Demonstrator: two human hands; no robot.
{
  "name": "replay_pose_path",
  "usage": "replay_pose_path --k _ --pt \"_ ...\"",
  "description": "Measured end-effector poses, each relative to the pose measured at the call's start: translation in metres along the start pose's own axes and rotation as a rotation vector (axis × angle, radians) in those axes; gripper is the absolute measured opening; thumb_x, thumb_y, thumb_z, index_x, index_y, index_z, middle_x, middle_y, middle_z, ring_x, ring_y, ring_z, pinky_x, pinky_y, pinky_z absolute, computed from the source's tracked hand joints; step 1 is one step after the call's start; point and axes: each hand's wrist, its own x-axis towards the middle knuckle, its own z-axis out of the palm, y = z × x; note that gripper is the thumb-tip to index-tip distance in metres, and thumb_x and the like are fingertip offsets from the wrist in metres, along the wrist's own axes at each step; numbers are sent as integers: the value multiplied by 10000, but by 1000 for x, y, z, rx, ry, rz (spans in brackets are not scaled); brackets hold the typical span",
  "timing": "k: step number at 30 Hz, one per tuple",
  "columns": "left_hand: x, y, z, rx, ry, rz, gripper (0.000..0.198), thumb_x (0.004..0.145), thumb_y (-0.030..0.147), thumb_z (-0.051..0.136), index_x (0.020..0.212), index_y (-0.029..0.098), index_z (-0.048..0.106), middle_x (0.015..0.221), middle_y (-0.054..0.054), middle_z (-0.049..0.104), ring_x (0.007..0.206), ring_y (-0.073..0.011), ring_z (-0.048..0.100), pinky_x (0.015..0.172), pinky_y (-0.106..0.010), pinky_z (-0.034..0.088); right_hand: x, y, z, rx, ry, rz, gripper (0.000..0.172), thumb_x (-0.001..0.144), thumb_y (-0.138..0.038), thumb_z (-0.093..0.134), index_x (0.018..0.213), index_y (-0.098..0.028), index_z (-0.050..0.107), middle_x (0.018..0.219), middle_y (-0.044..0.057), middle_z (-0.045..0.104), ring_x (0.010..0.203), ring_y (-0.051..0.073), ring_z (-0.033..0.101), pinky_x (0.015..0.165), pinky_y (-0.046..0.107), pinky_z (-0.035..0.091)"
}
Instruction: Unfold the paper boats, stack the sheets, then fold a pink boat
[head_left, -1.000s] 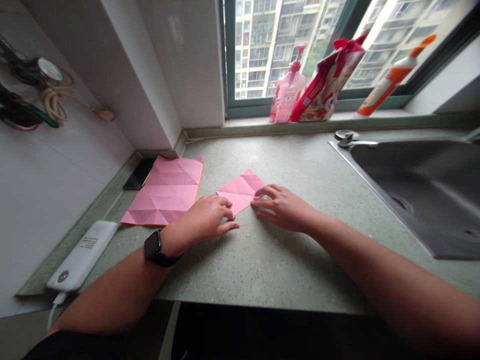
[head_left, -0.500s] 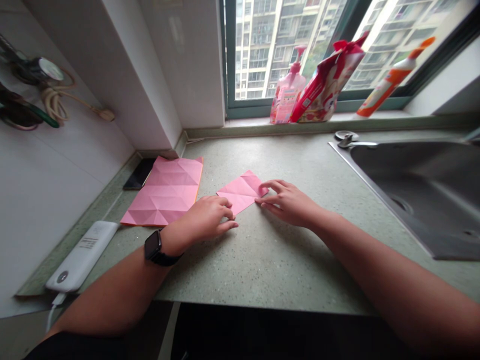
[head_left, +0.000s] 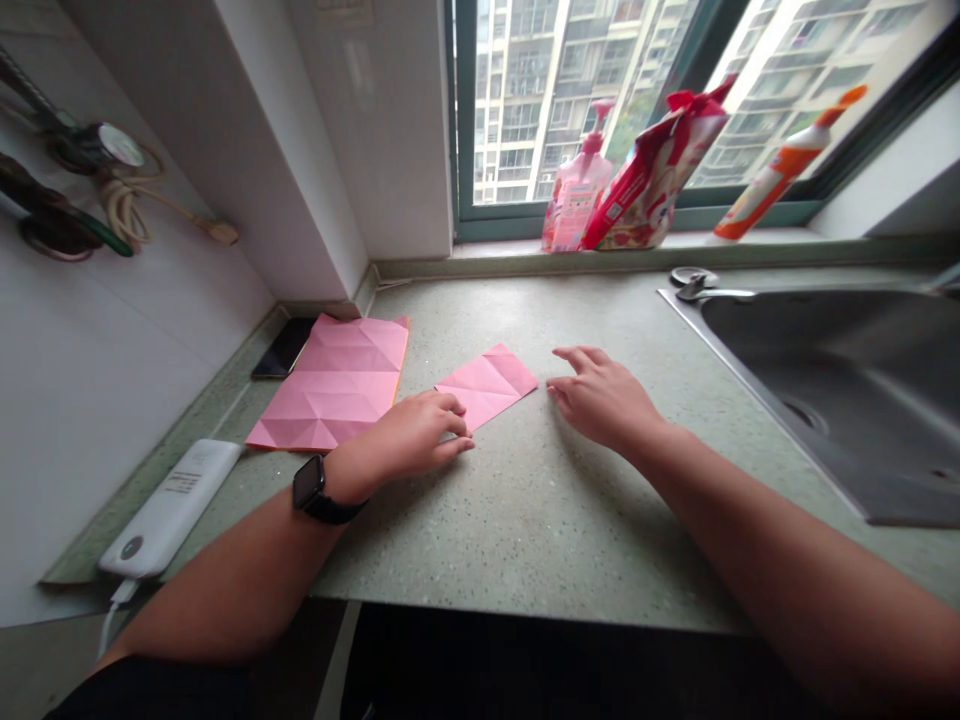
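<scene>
Origami paper (head_left: 487,386) touches left fingers (head_left: 450,412), lying just beside right fingers (head_left: 561,386)

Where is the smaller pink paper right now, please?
The paper lies, in head view, between the larger pink sheet and the right hand, touching the left hand.

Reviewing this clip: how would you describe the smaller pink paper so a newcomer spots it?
On the speckled green countertop, left of the steel sink, lie two pink papers. Pick the small folded rectangle, not the larger creased sheet beside it; it sits between the left hand and right hand.
</scene>
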Motion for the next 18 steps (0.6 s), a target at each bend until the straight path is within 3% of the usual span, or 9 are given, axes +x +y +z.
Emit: replay_pose_path --k 3,5,9,14,18 --pt "0 -1 0 -1 -15 3 212 1052 339 692 979 223 854 1211 -110 766 1148 -274 726 964 -400 570 2 -1 -7 53 110 30 339 1080 -293 534 1139 -232 862 1374 171 740 1230 376 652 983 566 593" --pt "0 -2 -1 0 -19 13 212 1058 338 681 996 225 849 1231 -107 762 1147 -269 725 970 -399 567 3 -5 -9 131 117 -57 349 1096 -284 519 1248 -248 831 1328 142 765 1165 324 685 988 527 598" --pt "0 -4 -3 24 46 -9 166 1050 328 684 1113 212 783 1237 -99 746 1138 -263 705 1000 -411 553 3 -14 -2 226 -10 -238 286 1071 -257 597 1232 -297 829 1253 88 806 1084 270 722 952 469 611" --pt "1 -18 -1 191 292 -279 299 1037 376 686 1237 154 668 1254 -155 707 1192 -329 651 1042 -497 532 2 -14 6 252 -99 -245 250 1051 -250 660 1218 -312 836 1245 73 815 1055 258 747 929 449 621" --pt "2 -26 7 175 278 -302 461 1024 374 690 1427 171 597 1384 -165 698 1286 -340 647 1112 -526 512 3 -11 7 264 -105 -235 261 1051 -245 660 1223 -322 840 1243 77 816 1074 262 753 939 452 625"
